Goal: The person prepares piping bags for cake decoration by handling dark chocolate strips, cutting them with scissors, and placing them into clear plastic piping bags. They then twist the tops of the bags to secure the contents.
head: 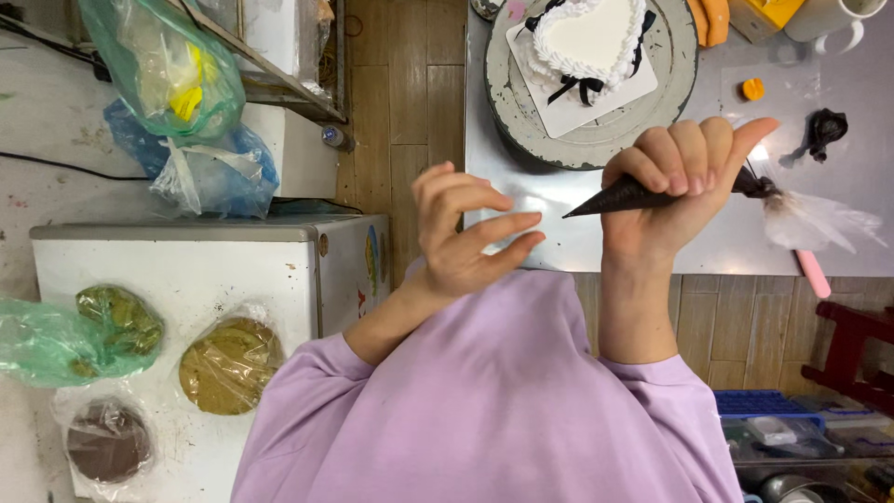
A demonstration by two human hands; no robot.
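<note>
The right hand (684, 182) is gripping a dark piping bag (643, 196) right of centre in the frame, fingers curled around it, its pointed tip aiming left toward the left hand (466, 233). The left hand is hovering open just beside the tip, fingers spread, holding nothing. At the top of the frame, a white heart-shaped cake (587, 37) with black ribbon trim is sitting on a grey turntable (670, 102). Wrapped cake rounds (228, 363) are lying at the lower left.
</note>
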